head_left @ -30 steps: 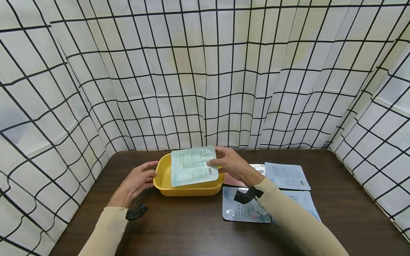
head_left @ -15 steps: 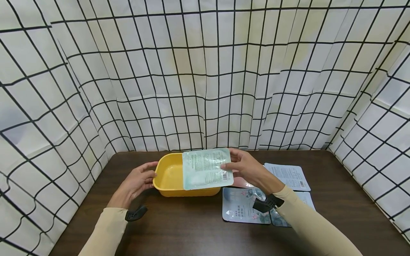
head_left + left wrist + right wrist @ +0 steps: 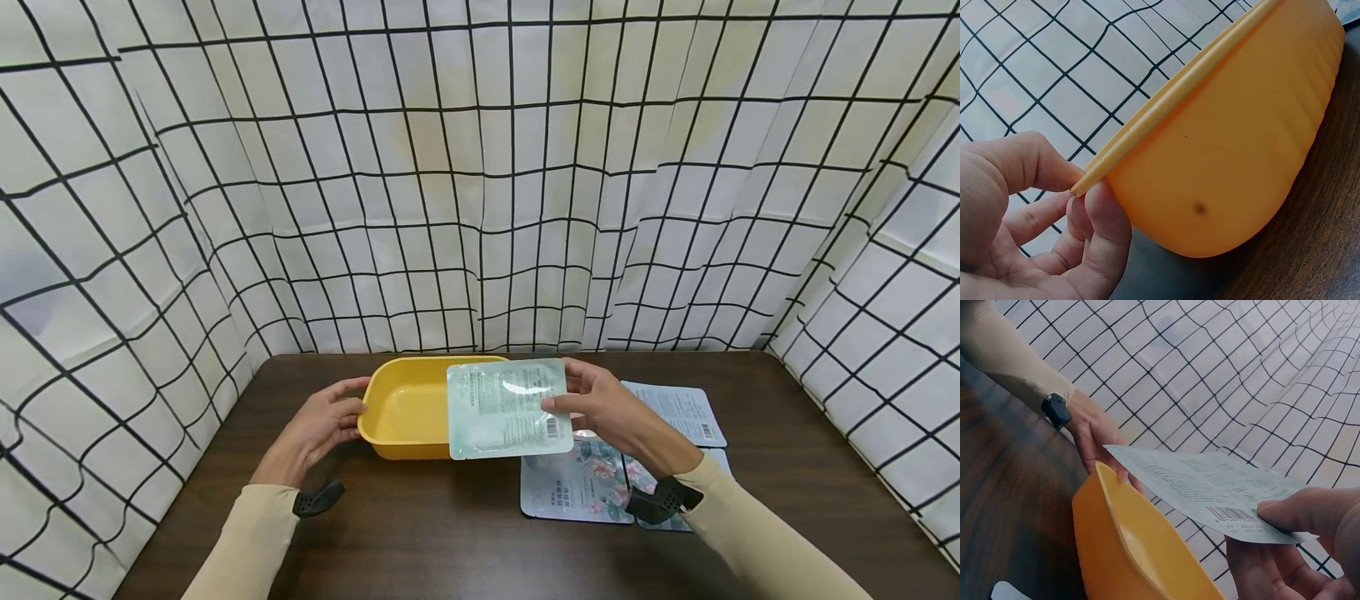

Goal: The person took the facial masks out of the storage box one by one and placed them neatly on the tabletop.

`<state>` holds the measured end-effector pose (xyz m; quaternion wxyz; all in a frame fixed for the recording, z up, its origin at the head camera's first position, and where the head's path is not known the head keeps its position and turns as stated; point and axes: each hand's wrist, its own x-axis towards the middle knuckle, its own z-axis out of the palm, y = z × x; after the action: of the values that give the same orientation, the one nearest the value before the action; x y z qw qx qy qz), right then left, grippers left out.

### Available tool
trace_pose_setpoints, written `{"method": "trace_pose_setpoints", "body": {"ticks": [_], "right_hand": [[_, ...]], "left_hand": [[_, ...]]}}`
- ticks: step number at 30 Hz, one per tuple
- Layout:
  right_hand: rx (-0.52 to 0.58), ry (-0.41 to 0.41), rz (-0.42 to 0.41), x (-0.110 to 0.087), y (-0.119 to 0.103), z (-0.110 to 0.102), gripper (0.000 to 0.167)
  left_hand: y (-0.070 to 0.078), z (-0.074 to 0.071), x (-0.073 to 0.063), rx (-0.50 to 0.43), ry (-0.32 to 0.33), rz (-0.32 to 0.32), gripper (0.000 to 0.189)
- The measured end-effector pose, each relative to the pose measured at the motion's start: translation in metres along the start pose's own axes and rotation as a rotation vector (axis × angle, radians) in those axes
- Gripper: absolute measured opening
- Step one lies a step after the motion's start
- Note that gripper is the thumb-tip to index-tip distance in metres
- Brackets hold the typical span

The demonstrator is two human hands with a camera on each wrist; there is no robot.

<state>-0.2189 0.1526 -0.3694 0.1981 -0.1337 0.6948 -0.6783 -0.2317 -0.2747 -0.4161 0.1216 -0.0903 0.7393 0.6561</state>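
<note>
A yellow plastic basin (image 3: 405, 408) stands on the table, and my left hand (image 3: 324, 425) pinches its left rim. The left wrist view shows thumb and fingers on either side of that rim (image 3: 1147, 128). My right hand (image 3: 611, 408) holds a pale green face mask packet (image 3: 506, 408) by its right edge, thumb on top and fingers beneath. The packet is tilted above the basin's right part, hiding it in the head view. Printed text and a barcode face up, as the right wrist view shows on the packet (image 3: 1210, 487).
Right of the basin lie several flat packets: a blue one with flowers (image 3: 558, 492), a pale blue one with text (image 3: 678, 412) and another partly under the right forearm. A white cloth with black grid lines (image 3: 480, 183) surrounds the dark wooden table (image 3: 420, 533).
My right hand has carried the green packet rightward and slightly toward me, from over the basin's middle to its right side. The left hand and basin have stayed in place.
</note>
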Motion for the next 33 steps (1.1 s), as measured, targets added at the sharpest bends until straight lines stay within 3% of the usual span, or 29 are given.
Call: {"method": "trace_pose_setpoints", "body": {"ticks": [10,33], "right_hand": [[-0.039,0.01,0.018,-0.026,0.007,-0.009,0.063],[0.034,-0.063,0.052,-0.083,0.036,-0.036,0.072]], "left_hand": [[-0.001,0.0,0.003,0.002,0.0,0.003,0.061],[-0.003,0.0,0.002,-0.008,0.004,0.005,0.06]]}}
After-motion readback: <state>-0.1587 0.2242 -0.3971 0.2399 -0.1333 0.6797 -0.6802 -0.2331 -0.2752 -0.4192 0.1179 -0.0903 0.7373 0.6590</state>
